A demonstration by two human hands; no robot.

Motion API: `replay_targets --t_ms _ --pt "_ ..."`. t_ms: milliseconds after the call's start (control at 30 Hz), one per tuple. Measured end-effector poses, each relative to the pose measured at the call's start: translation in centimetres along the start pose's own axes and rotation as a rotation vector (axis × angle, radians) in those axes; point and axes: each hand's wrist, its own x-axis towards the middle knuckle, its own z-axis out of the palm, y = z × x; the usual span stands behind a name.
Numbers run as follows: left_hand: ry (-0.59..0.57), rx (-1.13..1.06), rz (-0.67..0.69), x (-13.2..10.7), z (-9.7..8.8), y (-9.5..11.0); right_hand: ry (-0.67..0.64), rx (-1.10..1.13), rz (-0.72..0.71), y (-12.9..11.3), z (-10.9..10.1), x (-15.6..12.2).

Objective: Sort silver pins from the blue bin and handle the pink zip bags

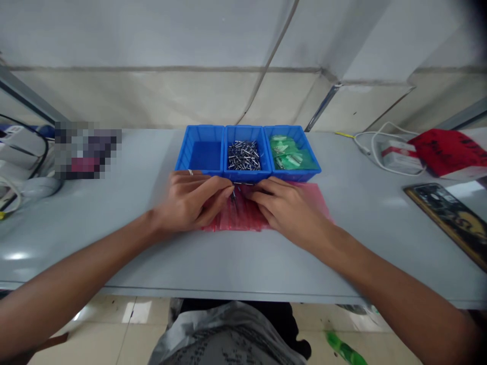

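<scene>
Grey table [114, 258] against a pale wall [152, 96]. Left hand [190, 200] and right hand [289, 213] lie palm-down, close together, with fingers curled inward and fingertips nearly meeting: a narrow grip. A small metal piece [234, 192] shows at the fingertips, but whether either hand holds it cannot be told. Both hands rest on a pink plastic bag [238, 215], which lies flat on the table. Just beyond, touching the left hand, stand three joined blue bins [200, 132]. The middle bin holds metal pins [244, 155]; the right bin holds small green packets [291, 154]. Farther right lie a red packet [449, 152], a white box [399, 157] and a white cable [380, 144].
</scene>
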Motion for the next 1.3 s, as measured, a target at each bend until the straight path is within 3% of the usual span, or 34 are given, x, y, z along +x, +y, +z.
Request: replay_targets --t_ms 200,367,467,733,1300 --pt "-0.011 -0.003 0.0 0.0 0.0 0.0 0.069 0.102 -0.02 -0.2 0.1 -0.1" --pt "-0.015 0.006 -0.02 -0.2 0.0 0.0 0.33 0.255 0.005 -1.0 -1.1 0.4" --pt "0.009 0.015 0.005 -0.2 0.1 0.0 0.401 0.413 0.028 -1.3 -1.7 0.5" --pt "-0.059 -0.003 0.06 0.1 0.3 0.1 0.365 0.698 0.137 -1.8 -2.4 0.8" --pt "0.01 -0.045 0.064 -0.2 0.2 0.1 0.373 0.977 0.218 -1.8 -2.5 0.8"
